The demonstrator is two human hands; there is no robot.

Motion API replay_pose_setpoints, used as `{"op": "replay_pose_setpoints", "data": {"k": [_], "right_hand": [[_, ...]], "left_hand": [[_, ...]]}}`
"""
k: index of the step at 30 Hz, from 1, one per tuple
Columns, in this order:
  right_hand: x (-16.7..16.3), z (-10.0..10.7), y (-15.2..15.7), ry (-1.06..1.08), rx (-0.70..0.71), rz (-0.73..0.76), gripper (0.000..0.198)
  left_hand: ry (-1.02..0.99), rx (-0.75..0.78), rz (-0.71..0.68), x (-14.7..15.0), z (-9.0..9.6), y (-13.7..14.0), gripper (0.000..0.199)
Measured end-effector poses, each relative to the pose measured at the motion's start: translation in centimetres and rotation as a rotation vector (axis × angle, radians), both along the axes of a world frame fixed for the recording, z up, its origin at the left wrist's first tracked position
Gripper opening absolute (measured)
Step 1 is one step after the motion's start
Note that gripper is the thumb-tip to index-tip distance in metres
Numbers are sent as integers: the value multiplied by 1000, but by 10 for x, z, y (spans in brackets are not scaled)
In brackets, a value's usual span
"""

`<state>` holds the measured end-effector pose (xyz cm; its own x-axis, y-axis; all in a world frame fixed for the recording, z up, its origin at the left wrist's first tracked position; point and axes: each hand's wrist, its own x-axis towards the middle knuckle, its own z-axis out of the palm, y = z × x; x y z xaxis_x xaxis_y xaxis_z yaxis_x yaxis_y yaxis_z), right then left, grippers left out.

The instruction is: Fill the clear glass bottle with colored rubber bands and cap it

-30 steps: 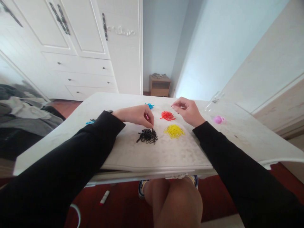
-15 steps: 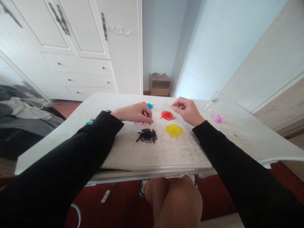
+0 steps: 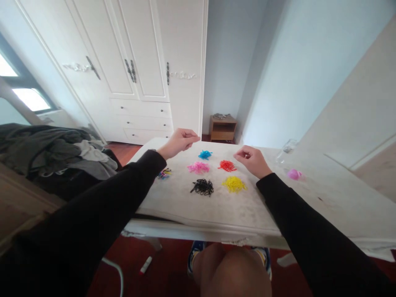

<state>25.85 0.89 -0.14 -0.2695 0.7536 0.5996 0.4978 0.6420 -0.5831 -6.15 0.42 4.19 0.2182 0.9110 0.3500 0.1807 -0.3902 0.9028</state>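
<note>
My left hand (image 3: pixel 182 142) is raised over the far left of the table, thumb and fingertips pinched together near the blue pile of small rubber bands (image 3: pixel 205 154). What it pinches, if anything, is too small to see. My right hand (image 3: pixel 252 161) rests close to the table with its fingers curled into a pinch, just right of the red rubber bands (image 3: pixel 227 166); I cannot make out anything in it. Nearer me lie pink (image 3: pixel 198 167), black (image 3: pixel 202 187) and yellow rubber bands (image 3: pixel 234 184) in separate heaps. A mixed-colour heap (image 3: pixel 164 173) sits partly behind my left sleeve.
On the right of the white table (image 3: pixel 334 181) stand a clear plastic container (image 3: pixel 286 151) and a pink object (image 3: pixel 294 174). Clothes (image 3: pixel 80 152) are piled at the left. Behind are a white wardrobe (image 3: pixel 145 49) and a small wooden cabinet (image 3: pixel 222 128).
My left hand has moved away from above the black and pink heaps to the far side, uncovering the pink heap. My right hand stays beside the red heap. The view has shifted.
</note>
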Motion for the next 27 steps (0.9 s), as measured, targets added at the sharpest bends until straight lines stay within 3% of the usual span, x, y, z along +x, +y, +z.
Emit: {"op": "replay_pose_setpoints", "data": {"k": [5,7,11,14,17,27], "right_hand": [[1,-4,5,-68,-13,53,29],[0,-5,6,-85,-17,81,30],[2,-9,10,-108,-31,91,33],[5,-12,14,-98,-72,79,37],[7,-14,17,-96,-100,62,40],[9,-17,19,-111,-117,59,43]], "left_hand": [[415,-88,87,-74,13,-17,24],[566,-129,131,-104,7,-26,22],[673,-208,223,-143,-12,-44,25],[789,-307,172,-151,-21,-50,32],[854,-306,146,-149,-25,-48,33],[819,-303,172,-149,-26,-41,28]]}}
